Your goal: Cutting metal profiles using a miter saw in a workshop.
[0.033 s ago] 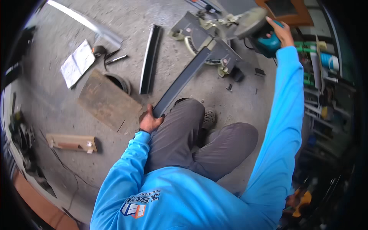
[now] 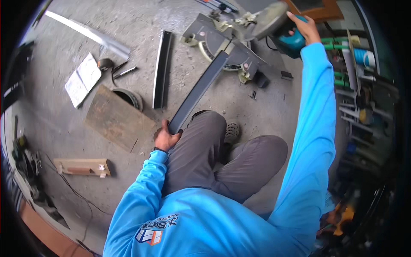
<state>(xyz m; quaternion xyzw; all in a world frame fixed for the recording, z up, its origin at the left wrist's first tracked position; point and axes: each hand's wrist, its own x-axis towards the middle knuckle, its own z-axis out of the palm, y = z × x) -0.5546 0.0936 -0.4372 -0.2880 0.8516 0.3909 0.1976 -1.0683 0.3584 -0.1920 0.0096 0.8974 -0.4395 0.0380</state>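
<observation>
My left hand (image 2: 166, 137) is closed around the near end of a long dark grey metal profile (image 2: 199, 92), beside my left knee. The profile slants away to the right, its far end lying on the base of a mitre saw (image 2: 207, 36) by the slot. At the upper right my right arm is stretched out, and my right hand (image 2: 307, 31) is wrapped round the saw's teal handle (image 2: 293, 43). The saw head is tilted up, with its round guard (image 2: 270, 20) above the base. Whether the blade turns cannot be made out.
Another dark profile (image 2: 161, 70) lies on the concrete floor. Further left are an open notebook (image 2: 84, 79), a tape measure (image 2: 105, 64), a marker (image 2: 126, 71) and a board (image 2: 117, 118) on a round tub (image 2: 132, 99). Small offcuts (image 2: 287, 75) lie near the saw. Racked tools (image 2: 355, 111) line the right.
The whole scene sits slightly further left in the picture, as the view has turned a little. Both hands keep their holds, and the profile stays against the saw base.
</observation>
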